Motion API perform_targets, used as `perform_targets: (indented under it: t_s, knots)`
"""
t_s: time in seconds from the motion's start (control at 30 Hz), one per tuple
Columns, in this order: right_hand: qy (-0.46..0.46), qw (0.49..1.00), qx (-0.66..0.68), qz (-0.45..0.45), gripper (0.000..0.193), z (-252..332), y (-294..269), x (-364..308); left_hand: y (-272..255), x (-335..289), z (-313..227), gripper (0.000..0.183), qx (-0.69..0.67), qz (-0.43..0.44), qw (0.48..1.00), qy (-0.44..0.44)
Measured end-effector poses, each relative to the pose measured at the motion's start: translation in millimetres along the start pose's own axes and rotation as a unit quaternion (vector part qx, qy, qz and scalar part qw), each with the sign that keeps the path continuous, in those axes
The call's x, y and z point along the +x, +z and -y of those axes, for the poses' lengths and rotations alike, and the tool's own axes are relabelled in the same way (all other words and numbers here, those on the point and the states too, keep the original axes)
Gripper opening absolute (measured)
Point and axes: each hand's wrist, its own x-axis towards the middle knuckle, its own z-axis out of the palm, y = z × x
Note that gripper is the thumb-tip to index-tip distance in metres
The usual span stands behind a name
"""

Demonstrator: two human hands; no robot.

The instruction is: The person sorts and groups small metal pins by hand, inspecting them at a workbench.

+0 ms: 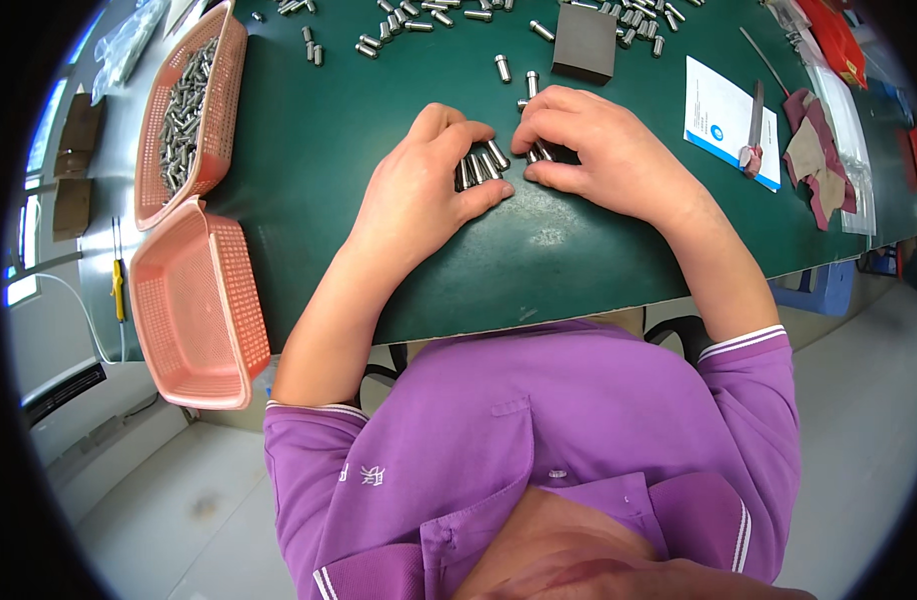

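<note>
My left hand (419,185) rests on the green tabletop, its thumb and fingers curled round a small row of shiny metal pins (479,170). These pins lie side by side, tilted, between thumb and fingertips. Facing it, my right hand (609,155) has its fingers and thumb closed on a few similar metal pins (539,153), partly hidden by the fingers. The two hands' fingertips are a small gap apart. Just beyond them, a loose metal pin (503,69) stands or leans on the table, and another loose pin (532,84) is close to my right fingers.
Many pins (409,24) lie scattered along the far side, around a grey block (584,45). At left, a pink basket (229,130) holds metal pins; a second pink basket (239,300) sits nearer. A paper sheet (714,100), a file-like tool (757,115) and cloth scraps (819,160) lie right.
</note>
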Motion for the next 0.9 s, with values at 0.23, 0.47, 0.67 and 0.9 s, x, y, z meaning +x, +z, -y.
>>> perform_targets:
  t_s: [0.23,0.47,0.67,0.9]
  knots:
    - [0.019,0.999,0.037,-0.009,0.027,2,0,2,4,2,-1,0.038,-0.008,0.009,1.0,-0.008]
    - [0.003,1.0,0.006,-0.019,0.032,7,5,3,6,1,-2,0.065,-0.072,0.013,0.996,-0.048]
    - [0.0,1.0,0.008,-0.009,0.032,6,3,2,3,1,-3,0.063,-0.066,0.02,0.996,-0.049]
    - [0.02,0.999,-0.013,-0.025,0.031,4,-4,-3,1,3,-4,0.044,-0.025,0.027,0.999,-0.025]
